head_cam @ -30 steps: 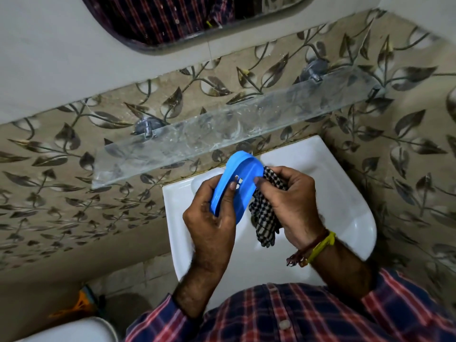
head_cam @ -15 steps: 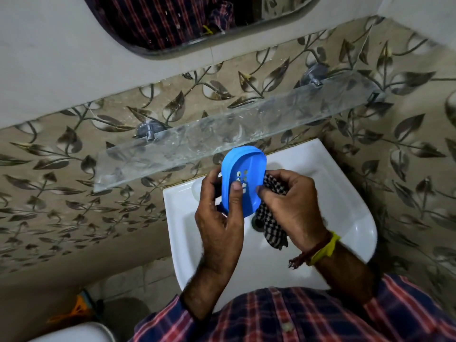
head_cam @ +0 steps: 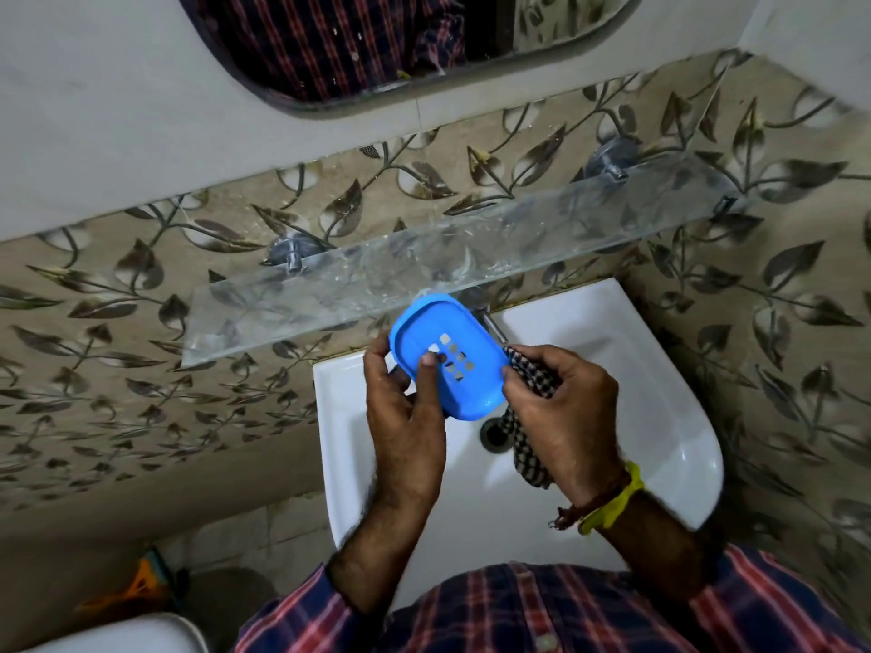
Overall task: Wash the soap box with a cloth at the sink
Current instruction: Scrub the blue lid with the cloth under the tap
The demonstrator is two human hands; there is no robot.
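The wall (head_cam: 777,285) behind the sink is covered with tiles in a leaf pattern, and above it one mirror (head_cam: 377,44) shows a checked shirt. Under the mirror there is one glass shelf (head_cam: 424,271), carried by two metal brackets. Below the shelf stands one white sink (head_cam: 660,417), with one dark drain (head_cam: 490,433) in its basin and one metal tap partly hidden behind the soap box.

There are two hands, both over the basin. The left hand (head_cam: 405,431) holds the soap box (head_cam: 450,355): its thumb lies on the inner face, just beside the small holes, and the other fingers are behind the box (I cannot see them well). The box is one piece of blue plastic, oval, with about eight small square holes in the middle. It is above the drain and below the front edge of the shelf, tilted so that its inner face looks to the camera.

The right hand (head_cam: 565,417) is curled around one checked cloth (head_cam: 530,374) and touches the right edge of the box with its fingertips. One end of the cloth hangs down under the hand toward the basin. On the right wrist there is one yellow band (head_cam: 612,501) and one brown thread beside it.

Compared with half a second before, the box is turned more open to the camera, so all the holes show now; before, the face was narrower. The cloth stays in the right hand.
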